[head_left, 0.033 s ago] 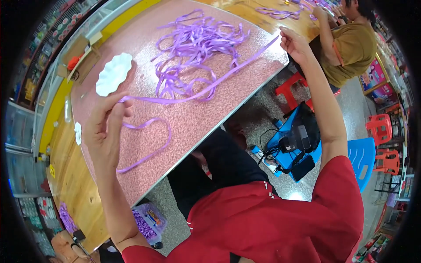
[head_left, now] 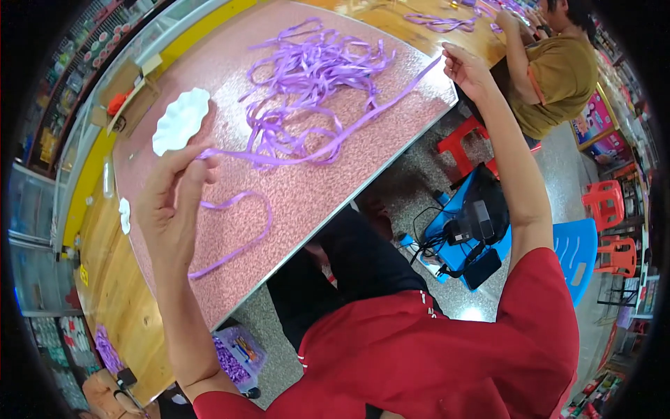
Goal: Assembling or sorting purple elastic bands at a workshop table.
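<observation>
A long purple ribbon (head_left: 370, 116) stretches above the pink table between my two hands, sagging a little in the middle. My left hand (head_left: 172, 195) pinches one part of it between thumb and fingers, at the table's left side. Out past the right corner of the table, my right hand (head_left: 466, 68) pinches the other end. A loose loop of ribbon (head_left: 267, 222) runs from below my left hand over the tabletop. Behind the taut length lies a tangled heap of purple ribbon (head_left: 328, 66). Just beyond my left hand is a white scalloped dish (head_left: 183, 120).
The pink tabletop (head_left: 293, 241) has a straight near edge. A cardboard box (head_left: 127, 94) stands at far left. A co-worker (head_left: 558, 84) sits at far right beside more ribbon (head_left: 441, 23). Under the right arm, a blue stool (head_left: 474, 237) carries cables and a black bag; red stools (head_left: 464, 143) are nearby.
The ribbon between my hands hangs slightly slacker. My left hand has shifted a touch to the right; my right hand has barely moved.
</observation>
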The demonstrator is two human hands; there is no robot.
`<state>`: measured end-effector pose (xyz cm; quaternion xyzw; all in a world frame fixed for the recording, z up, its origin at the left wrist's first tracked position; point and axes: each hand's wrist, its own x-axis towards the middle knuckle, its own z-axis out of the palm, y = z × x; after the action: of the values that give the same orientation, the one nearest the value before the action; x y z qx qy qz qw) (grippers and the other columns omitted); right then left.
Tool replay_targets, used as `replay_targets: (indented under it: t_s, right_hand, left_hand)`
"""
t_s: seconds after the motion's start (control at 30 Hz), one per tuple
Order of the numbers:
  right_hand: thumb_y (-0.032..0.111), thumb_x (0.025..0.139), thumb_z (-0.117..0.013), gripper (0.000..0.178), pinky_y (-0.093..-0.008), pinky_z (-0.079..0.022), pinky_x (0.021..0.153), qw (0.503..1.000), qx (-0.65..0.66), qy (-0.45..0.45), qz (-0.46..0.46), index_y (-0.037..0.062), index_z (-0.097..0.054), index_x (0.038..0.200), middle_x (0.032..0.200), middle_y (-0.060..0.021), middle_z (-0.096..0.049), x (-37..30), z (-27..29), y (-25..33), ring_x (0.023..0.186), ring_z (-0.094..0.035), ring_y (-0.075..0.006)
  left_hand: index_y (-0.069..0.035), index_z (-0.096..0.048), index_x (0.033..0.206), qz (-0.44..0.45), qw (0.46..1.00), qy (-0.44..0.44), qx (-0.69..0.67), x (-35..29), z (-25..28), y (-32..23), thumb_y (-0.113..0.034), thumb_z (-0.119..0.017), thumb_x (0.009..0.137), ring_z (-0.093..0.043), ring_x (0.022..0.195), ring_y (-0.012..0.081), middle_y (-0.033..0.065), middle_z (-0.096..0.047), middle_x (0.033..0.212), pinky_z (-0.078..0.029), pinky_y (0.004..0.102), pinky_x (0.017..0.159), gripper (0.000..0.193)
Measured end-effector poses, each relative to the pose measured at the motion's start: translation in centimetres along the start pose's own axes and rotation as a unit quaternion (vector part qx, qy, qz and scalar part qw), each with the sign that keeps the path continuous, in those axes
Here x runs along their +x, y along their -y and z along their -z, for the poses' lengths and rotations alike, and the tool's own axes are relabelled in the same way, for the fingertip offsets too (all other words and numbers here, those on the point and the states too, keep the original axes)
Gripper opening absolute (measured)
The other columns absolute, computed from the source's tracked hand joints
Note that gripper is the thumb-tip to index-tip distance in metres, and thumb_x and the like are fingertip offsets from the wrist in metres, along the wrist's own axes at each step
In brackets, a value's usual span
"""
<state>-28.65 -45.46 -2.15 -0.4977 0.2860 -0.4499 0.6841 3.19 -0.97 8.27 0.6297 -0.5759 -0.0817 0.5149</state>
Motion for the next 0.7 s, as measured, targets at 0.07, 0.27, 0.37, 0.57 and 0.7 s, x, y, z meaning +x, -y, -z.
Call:
replay_targets:
  t_s: [0.07,0.27,0.37,0.57,0.7]
  right_hand:
    - [0.015,0.092,-0.071,0.014,-0.0268,-0.057,0.067,1.000,0.006,0.008,0.002,0.0042,-0.070,0.101,0.083,-0.0018,-0.067,0.8,0.4,0.6,0.070,-0.065,-0.0103]
    - [0.023,0.098,-0.061,0.031,-0.0333,-0.053,0.088,0.993,0.038,0.090,0.069,0.0058,-0.064,0.124,0.115,-0.0039,-0.067,1.3,-2.3,2.0,0.101,-0.063,-0.0146]
    - [0.025,0.097,-0.061,0.036,-0.0335,-0.053,0.088,0.991,-0.016,0.111,0.069,0.0050,-0.062,0.128,0.117,-0.0049,-0.067,1.4,-2.6,1.9,0.103,-0.063,-0.0171]
    - [0.035,0.094,-0.065,0.038,-0.0296,-0.054,0.076,0.791,-0.591,0.045,0.149,0.0081,-0.069,0.122,0.105,-0.0059,-0.072,-0.9,-4.5,0.2,0.085,-0.066,-0.0140]
    - [0.026,0.098,-0.065,0.031,-0.0269,-0.053,0.080,0.970,-0.148,0.180,0.065,0.0043,-0.070,0.118,0.108,-0.0060,-0.072,-6.9,-10.0,1.7,0.095,-0.065,-0.0108]
  left_hand:
    - [0.000,-0.068,0.112,0.001,1.000,0.007,-0.018,1.4,-1.8,-1.3,-0.006,-0.062,0.097,-0.060,0.086,0.0096,0.0034,-0.066,0.094,-0.047,0.0241,0.080,0.018]
    - [0.002,-0.069,0.103,-0.028,0.996,0.060,-0.052,4.2,-6.3,-1.8,-0.005,-0.066,0.092,-0.059,0.082,0.0098,0.0029,-0.067,0.089,-0.047,0.0256,0.076,0.014]
    - [0.002,-0.069,0.103,-0.024,0.993,0.072,-0.087,5.0,-9.3,-1.7,-0.008,-0.067,0.092,-0.062,0.082,0.0101,0.0038,-0.069,0.087,-0.048,0.0262,0.077,0.015]
    - [0.003,-0.069,0.102,0.060,0.974,0.126,-0.176,6.8,-14.8,-0.3,-0.012,-0.064,0.096,-0.064,0.076,0.0101,0.0056,-0.070,0.085,-0.051,0.0244,0.072,0.017]
    - [0.005,-0.069,0.101,0.076,0.963,0.159,-0.205,8.9,-17.0,0.4,-0.015,-0.061,0.099,-0.062,0.073,0.0103,0.0060,-0.069,0.085,-0.050,0.0246,0.069,0.022]
